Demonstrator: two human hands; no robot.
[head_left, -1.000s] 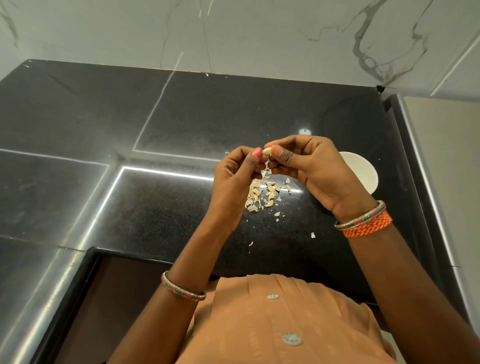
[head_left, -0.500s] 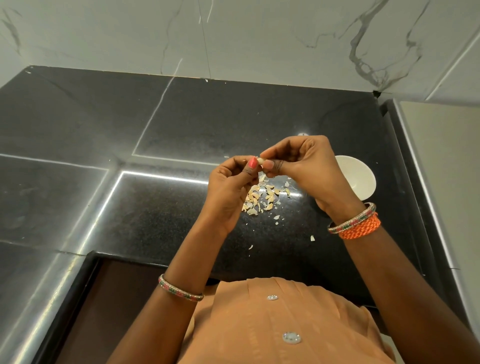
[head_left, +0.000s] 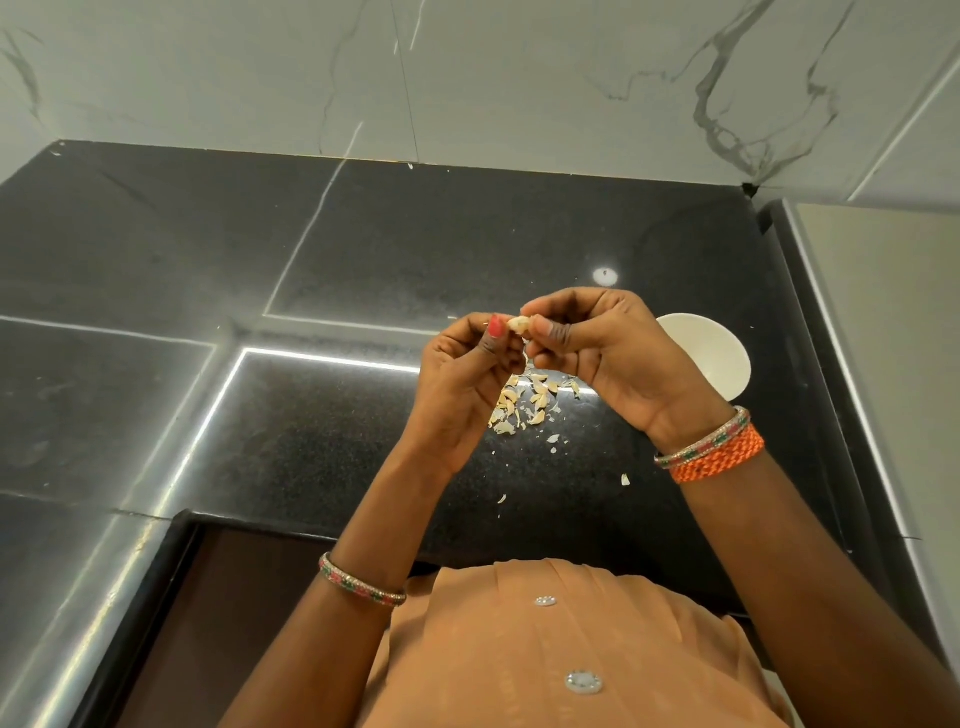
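Dim, soft light; glare streaks on the black counter (head_left: 363, 249); wide-angle bending at edges.

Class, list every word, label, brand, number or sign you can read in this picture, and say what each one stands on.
There are none. No readable writing shows on the black counter, the white bowl, the marble wall, the bangles, the orange shirt, or the pale clove pinched between the left hand and the right hand.
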